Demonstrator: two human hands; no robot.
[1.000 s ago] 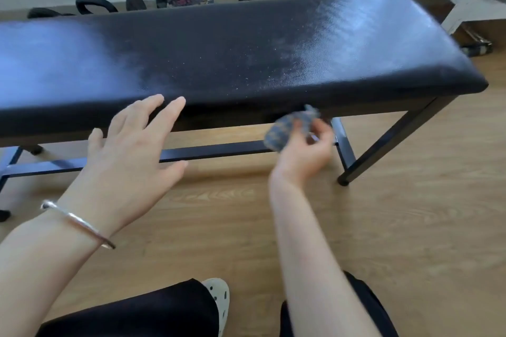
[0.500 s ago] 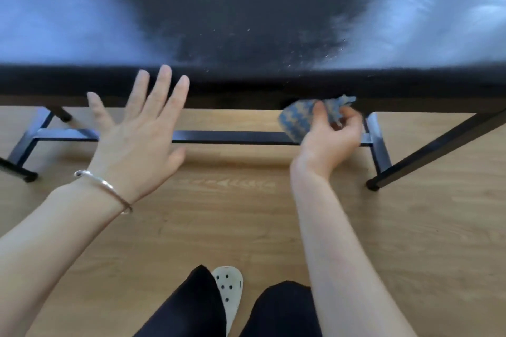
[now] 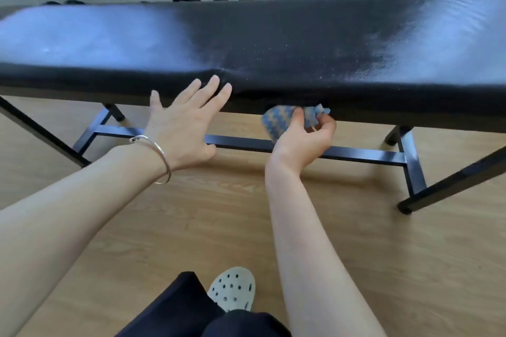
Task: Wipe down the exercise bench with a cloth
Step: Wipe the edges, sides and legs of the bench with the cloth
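one left hand point(image 3: 183, 123) seemingly presses bench point(image 3: 273, 44); right hand point(image 3: 301, 139) grips cloth point(image 3: 279, 120).

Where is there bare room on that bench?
The bench top lies bare from its left end to its right. Only the middle of its near edge is crowded: the left hand presses there, the right hand grips the cloth beside it.

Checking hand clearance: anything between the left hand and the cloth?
Nothing loose. In the head view, only the bench front edge, the frame crossbar and floor show between the left hand and the cloth.
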